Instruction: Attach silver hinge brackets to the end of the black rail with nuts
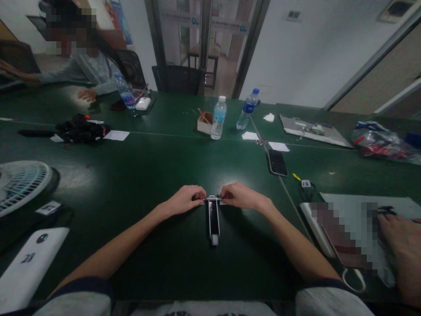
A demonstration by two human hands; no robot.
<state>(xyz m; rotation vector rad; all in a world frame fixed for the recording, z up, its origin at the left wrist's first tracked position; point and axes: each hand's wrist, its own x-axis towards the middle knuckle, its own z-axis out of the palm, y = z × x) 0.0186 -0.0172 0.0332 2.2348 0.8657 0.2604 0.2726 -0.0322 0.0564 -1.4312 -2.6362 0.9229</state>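
On the green table in front of me lies a long, narrow silver-edged object (213, 218) with a dark middle and a pale grey tip pointing toward me. Its exact kind is too small to make out. A thin crosspiece spans its far end. My left hand (187, 198) is closed, thumb and fingers pinching the left end of that crosspiece. From the other side, my right hand (238, 196) pinches the right end in the same way. The fingertips hide both ends of the crosspiece.
Water bottles (219, 118) and a small box (204, 123) stand ahead. A phone (277, 162) lies ahead right. A white fan (24, 184) and a white power bank (33, 267) are left. Another person's hand (399, 245) is at right; a person (98, 70) sits far left.
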